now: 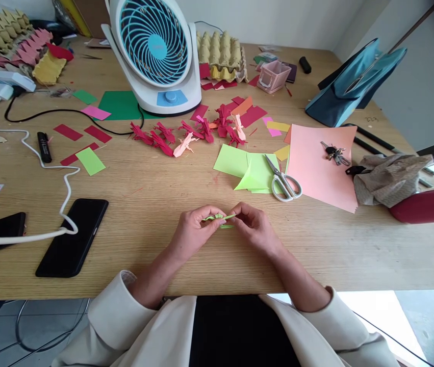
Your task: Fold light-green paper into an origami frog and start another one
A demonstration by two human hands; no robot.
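Note:
A small folded piece of light green paper (217, 217) is held between both hands just above the front of the table. My left hand (197, 227) pinches its left part between thumb and fingers. The right end sits in the fingertips of my right hand (254, 228), which is closed as well. Beyond the hands lie light green paper sheets (232, 160), with white-handled scissors (283, 181) resting on their right side. Farther back, several folded red paper figures (163, 136) and a few pale pink ones (184, 145) form a loose row.
A white and blue fan (155, 51) stands at the back. Pink paper (320, 163) with keys (335, 153) lies right, near a blue bag (354, 84) and a red bottle (429, 205). At left are a black phone (72, 237) and a white cable (66, 183).

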